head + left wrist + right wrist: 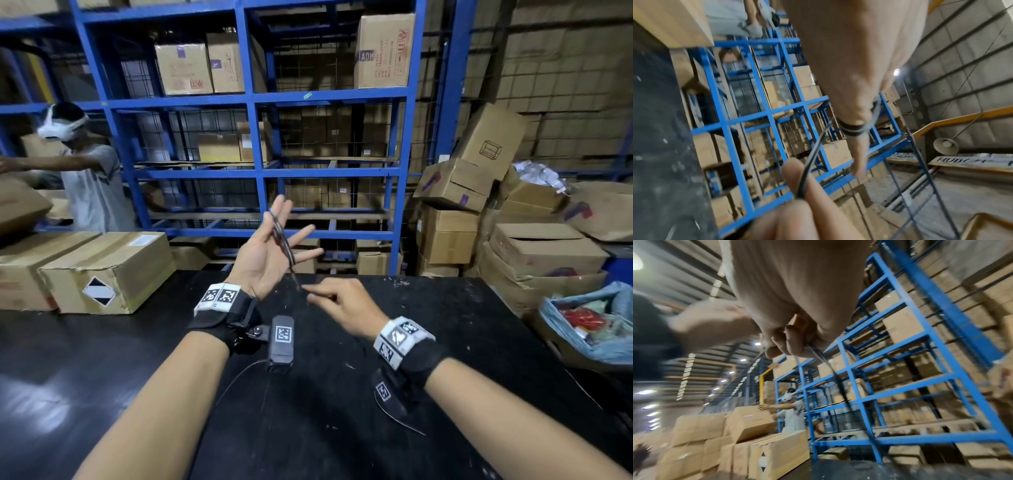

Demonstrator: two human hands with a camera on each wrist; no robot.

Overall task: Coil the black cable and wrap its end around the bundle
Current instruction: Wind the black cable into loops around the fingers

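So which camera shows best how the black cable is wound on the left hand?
The left wrist view: the black cable bands one finger in two clear turns. The head view shows it blurred across the spread left hand toward the right hand. The right wrist view shows only the pinched strand.

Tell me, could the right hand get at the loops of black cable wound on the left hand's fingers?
Probably yes. The right hand already pinches the black cable just below the left hand, whose fingers are spread and raised above the black table. Nothing stands between them.
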